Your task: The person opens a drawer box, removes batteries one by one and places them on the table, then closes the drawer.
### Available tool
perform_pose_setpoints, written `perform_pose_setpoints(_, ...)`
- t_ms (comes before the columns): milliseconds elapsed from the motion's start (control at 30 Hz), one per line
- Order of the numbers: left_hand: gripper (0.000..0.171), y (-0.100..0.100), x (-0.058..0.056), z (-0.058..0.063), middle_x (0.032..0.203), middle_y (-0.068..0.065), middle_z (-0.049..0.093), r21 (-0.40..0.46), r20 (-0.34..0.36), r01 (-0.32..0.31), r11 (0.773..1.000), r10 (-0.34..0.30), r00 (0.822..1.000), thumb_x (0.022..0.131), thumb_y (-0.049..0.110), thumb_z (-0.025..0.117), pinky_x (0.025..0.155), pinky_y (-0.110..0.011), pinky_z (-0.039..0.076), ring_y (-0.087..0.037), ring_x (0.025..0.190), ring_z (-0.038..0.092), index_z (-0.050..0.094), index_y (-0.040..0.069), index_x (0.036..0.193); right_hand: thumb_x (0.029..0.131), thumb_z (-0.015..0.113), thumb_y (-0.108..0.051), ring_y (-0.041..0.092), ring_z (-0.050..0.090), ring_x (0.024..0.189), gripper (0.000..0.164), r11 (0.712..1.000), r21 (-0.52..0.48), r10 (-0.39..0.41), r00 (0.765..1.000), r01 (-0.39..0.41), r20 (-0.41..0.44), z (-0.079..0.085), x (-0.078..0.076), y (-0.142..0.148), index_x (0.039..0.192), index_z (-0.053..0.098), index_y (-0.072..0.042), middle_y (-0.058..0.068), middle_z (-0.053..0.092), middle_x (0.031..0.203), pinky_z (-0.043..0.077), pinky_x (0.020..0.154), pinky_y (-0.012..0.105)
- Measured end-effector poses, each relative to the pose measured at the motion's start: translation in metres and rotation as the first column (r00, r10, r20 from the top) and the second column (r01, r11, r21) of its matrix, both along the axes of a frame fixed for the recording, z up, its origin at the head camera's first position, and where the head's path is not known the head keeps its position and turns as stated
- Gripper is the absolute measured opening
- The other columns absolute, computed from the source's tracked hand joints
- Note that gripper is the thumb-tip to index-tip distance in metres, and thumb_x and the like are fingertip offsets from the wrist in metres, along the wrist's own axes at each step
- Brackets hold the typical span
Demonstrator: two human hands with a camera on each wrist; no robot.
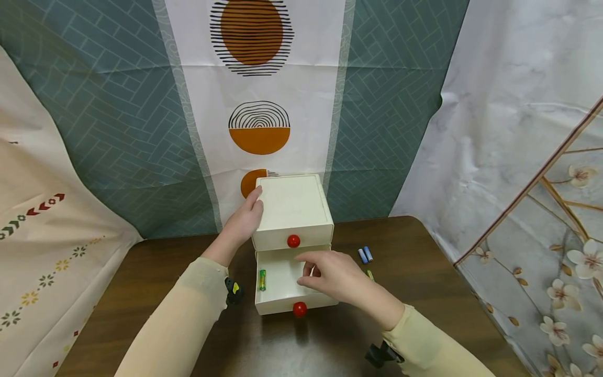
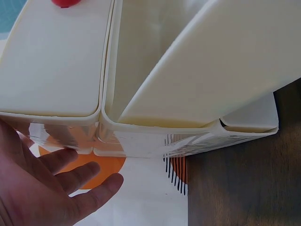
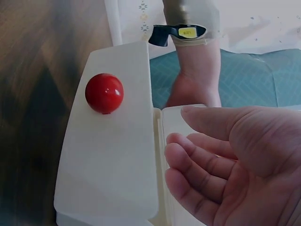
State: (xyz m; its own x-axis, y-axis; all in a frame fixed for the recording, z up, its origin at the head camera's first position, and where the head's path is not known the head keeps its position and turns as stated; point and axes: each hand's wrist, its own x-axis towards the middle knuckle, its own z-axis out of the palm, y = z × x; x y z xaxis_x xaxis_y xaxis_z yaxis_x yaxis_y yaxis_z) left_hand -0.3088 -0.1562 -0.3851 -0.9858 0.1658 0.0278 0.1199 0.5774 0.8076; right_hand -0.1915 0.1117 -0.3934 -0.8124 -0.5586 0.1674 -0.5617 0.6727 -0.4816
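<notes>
A small cream drawer cabinet [image 1: 294, 201] stands on the table, its lower drawer [image 1: 281, 305] pulled out and its upper drawer [image 1: 270, 239] pushed in. Each drawer front has a round red knob [image 3: 104, 93]. Inside the lower drawer, near its left wall, lies a green battery [image 1: 262, 280]. My left hand [image 1: 246, 215] rests against the cabinet's left side near the top; in the left wrist view its fingers [image 2: 77, 176] are extended. Over the open drawer hovers my right hand [image 1: 332, 275], fingers loosely bent, thumb apart from them, nothing visible between.
Two blue-and-white batteries [image 1: 365, 255] lie on the brown table [image 1: 400, 262] right of the cabinet. Another green battery [image 1: 369, 274] is partly hidden behind my right wrist. A patterned cloth [image 1: 259, 89] hangs right behind the cabinet.
</notes>
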Motion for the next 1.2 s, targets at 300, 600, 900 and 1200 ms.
perform_pose_setpoints(300, 0.066, 0.001, 0.0, 0.0, 0.185, -0.003, 0.008, 0.008, 0.004, 0.001, 1.0, -0.001, 1.0, 0.119, 0.048, 0.022, 0.134, -0.06, 0.01, -0.032, 0.169, 0.01, 0.007, 0.029, 0.18, 0.098, 0.087, -0.024, 0.002, 0.061, 0.075, 0.037, 1.0, -0.004, 0.004, 1.0, -0.004, 0.012, -0.007, -0.005, -0.013, 0.132, 0.079, -0.013, -0.018, 0.071, 0.088, 0.05, 0.069, 0.029)
perform_pose_setpoints(600, 0.066, 0.001, 0.001, 0.001, 0.185, -0.003, 0.009, 0.001, 0.0, 0.001, 1.0, -0.001, 1.0, 0.119, 0.049, 0.021, 0.134, -0.061, 0.012, -0.033, 0.169, 0.011, 0.007, 0.029, 0.18, 0.097, 0.088, -0.024, 0.002, 0.061, 0.076, 0.04, 1.0, -0.012, 0.019, 0.999, -0.019, 0.035, -0.016, -0.012, -0.024, 0.132, 0.079, -0.008, -0.015, 0.073, 0.089, 0.05, 0.07, 0.029)
perform_pose_setpoints(900, 0.065, 0.002, 0.002, 0.002, 0.185, -0.005, 0.012, 0.0, -0.003, -0.007, 1.0, 0.007, 1.0, 0.119, 0.047, 0.022, 0.134, -0.06, 0.013, -0.034, 0.169, 0.014, 0.009, 0.028, 0.18, 0.098, 0.087, -0.024, 0.003, 0.06, 0.074, 0.04, 1.0, -0.015, 0.027, 0.996, -0.026, 0.082, -0.022, -0.016, -0.034, 0.133, 0.078, -0.006, -0.014, 0.072, 0.088, 0.051, 0.071, 0.027)
perform_pose_setpoints(1200, 0.065, 0.002, 0.001, 0.001, 0.185, -0.006, 0.012, -0.002, -0.01, -0.011, 1.0, 0.011, 1.0, 0.119, 0.046, 0.022, 0.134, -0.061, 0.013, -0.034, 0.169, 0.014, 0.009, 0.026, 0.18, 0.098, 0.088, -0.024, 0.003, 0.059, 0.073, 0.043, 1.0, -0.001, 0.013, 0.995, -0.013, 0.101, -0.029, -0.021, -0.042, 0.136, 0.077, -0.007, -0.014, 0.071, 0.087, 0.05, 0.069, 0.026)
